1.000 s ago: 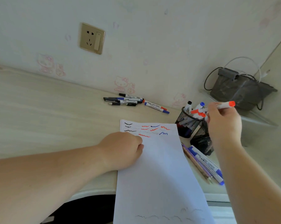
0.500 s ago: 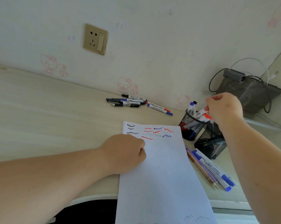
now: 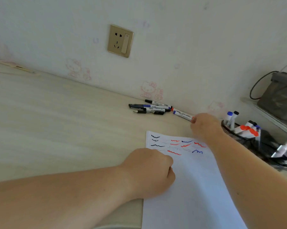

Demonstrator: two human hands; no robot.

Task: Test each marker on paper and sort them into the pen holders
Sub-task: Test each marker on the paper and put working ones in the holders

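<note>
A white paper (image 3: 192, 187) with black, red and blue test squiggles lies on the desk. My left hand (image 3: 149, 172) rests on its left edge as a closed fist. My right hand (image 3: 204, 125) reaches past the paper's top edge, fingers pinched on the near end of a white marker (image 3: 182, 114) that lies by the wall. Beside it lies a cluster of several markers (image 3: 149, 108) with black and blue caps. At the right stand two black mesh pen holders: the rear pen holder (image 3: 228, 129) holds red-, blue- and black-capped markers, while the front pen holder (image 3: 270, 146) is blurred.
The wall runs close behind the markers and carries a gold socket (image 3: 120, 40). A grey box with a black cable (image 3: 279, 96) sits on a ledge at the far right. Bare desk (image 3: 56, 126) stretches to the left.
My right hand let go of the red-capped marker at the rear pen holder and moved left to the markers by the wall. My left fist stayed on the paper.
</note>
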